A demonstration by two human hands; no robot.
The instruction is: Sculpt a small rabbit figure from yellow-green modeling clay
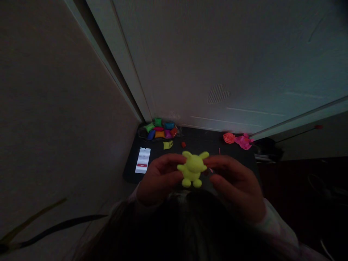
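A yellow-green modelling-clay animal figure [192, 168], with two ears, a round head, stubby arms and two feet, is held upright above the dark table. My left hand [160, 179] is closed on its left side, thumb and fingers against the body. My right hand [237, 185] is at the other side; its fingertips reach the figure by the ear and arm, while the thumb stands apart from it. Beyond the hands lie a torn yellow packet [168, 145] and a small red piece [183, 144].
Several coloured clay packets [160, 134] lie at the table's back left. A lit phone [143, 160] rests at the left edge. Orange [228, 137] and pink crumpled pieces [244, 141] sit at the back right. A pale panel [185, 72] rises behind the table [201, 141].
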